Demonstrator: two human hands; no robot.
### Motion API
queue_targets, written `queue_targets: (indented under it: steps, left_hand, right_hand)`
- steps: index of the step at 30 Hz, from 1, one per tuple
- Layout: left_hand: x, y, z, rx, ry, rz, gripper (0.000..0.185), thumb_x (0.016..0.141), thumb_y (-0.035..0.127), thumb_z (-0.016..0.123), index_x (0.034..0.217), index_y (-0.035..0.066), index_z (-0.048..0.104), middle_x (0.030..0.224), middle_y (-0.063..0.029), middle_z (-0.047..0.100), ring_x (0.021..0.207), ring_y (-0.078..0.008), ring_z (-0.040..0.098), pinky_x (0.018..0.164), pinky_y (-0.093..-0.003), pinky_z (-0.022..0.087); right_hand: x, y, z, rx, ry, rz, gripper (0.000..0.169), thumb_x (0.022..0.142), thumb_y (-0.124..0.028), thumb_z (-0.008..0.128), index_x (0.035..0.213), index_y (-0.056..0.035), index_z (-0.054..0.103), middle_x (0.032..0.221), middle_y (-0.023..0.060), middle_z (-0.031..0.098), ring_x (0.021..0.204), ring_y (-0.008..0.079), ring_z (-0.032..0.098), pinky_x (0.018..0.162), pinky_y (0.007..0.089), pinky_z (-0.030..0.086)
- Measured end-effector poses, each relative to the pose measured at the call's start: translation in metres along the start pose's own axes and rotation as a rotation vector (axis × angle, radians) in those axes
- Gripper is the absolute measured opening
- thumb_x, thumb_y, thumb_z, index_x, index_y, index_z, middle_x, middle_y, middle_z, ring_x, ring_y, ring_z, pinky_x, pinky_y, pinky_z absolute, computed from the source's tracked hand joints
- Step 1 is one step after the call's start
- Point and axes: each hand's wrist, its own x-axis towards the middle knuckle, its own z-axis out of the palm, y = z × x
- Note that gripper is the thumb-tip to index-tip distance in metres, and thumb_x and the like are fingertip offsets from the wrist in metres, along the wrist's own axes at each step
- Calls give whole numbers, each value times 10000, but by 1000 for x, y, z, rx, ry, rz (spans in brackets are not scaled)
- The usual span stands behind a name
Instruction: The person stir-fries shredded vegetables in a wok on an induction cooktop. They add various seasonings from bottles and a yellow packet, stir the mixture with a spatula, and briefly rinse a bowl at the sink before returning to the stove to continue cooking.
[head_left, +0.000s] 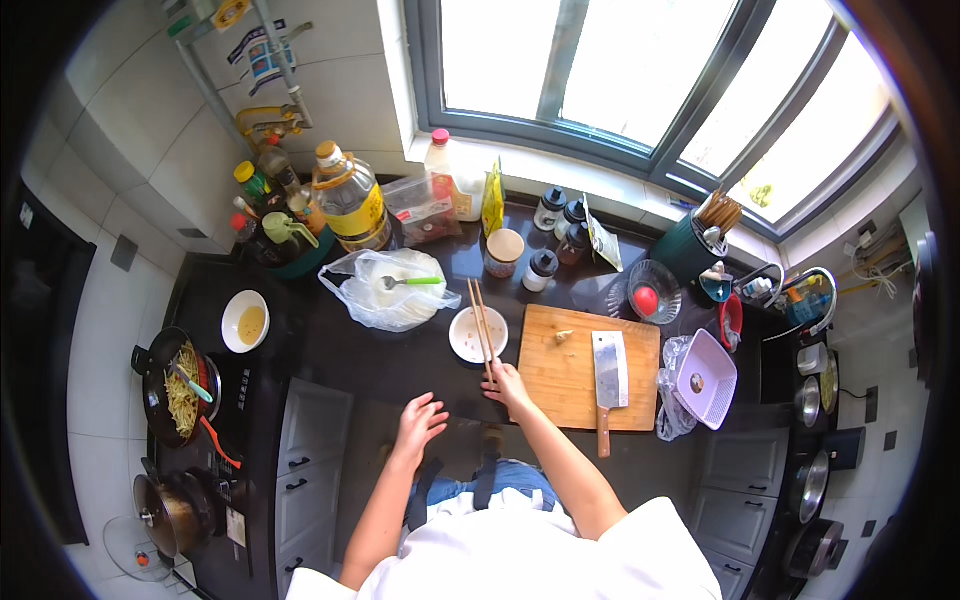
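My right hand (508, 386) grips a pair of wooden chopsticks (484, 322) near their lower ends. They lie across a small white bowl (459, 336) with reddish bits inside, their tips reaching past its far rim; whether they touch it I cannot tell. With fingers apart and nothing in it, my left hand (421, 429) hovers in front of the counter edge. Right of the bowl is a wooden cutting board (555, 390), bearing a cleaver (611, 371) with a wooden handle and a small piece of ginger-like food (564, 336).
Behind the bowl sit a bag of white powder (405, 300) with a green-handled spoon (416, 281), a lidded jar (504, 253) and several seasoning bottles (540, 270). Leftward are a bowl of yellowish liquid (251, 325) and a frying pan (157, 390) of shredded food. A lilac basket (709, 375) stands right.
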Motion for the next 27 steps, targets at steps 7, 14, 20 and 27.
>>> queue_targets:
  steps: [7, 14, 20, 27]
  left_hand:
    - [41, -9, 57, 44, 0, -46, 473, 958, 184, 534, 1366, 38, 342, 1213, -128, 529, 1017, -209, 597, 835, -346, 526]
    - [92, -11, 46, 92, 18, -149, 664, 961, 202, 542, 1467, 66, 134, 1247, -208, 492, 1055, -268, 591, 866, -367, 520]
    - [124, 6, 61, -13, -193, -249, 648, 961, 201, 546, 1474, 255, 155, 1248, -259, 477, 1092, -312, 573, 866, -371, 535]
    - [166, -25, 67, -316, -169, -103, 579, 857, -63, 512, 1350, 166, 311, 1246, -174, 465, 1116, -346, 547, 952, -498, 520]
  right_hand:
    - [-3, 5, -39, -8, -20, -302, 282, 1001, -339, 425, 909, -87, 513, 620, 18, 484, 490, 154, 473, 449, 306, 390]
    - [-55, 20, -120, -799, 727, -290, 328, 981, -344, 421, 985, -22, 480, 705, 260, 614, 714, 456, 614, 585, 532, 459]
    - [-62, 15, -119, -1075, 732, -45, 358, 926, -341, 512, 1038, -2, 495, 744, 233, 655, 735, 412, 656, 634, 506, 521]
    - [-86, 5, -129, -1137, 624, -35, 429, 878, -347, 588, 1097, 12, 503, 825, 229, 660, 809, 386, 661, 683, 469, 532]
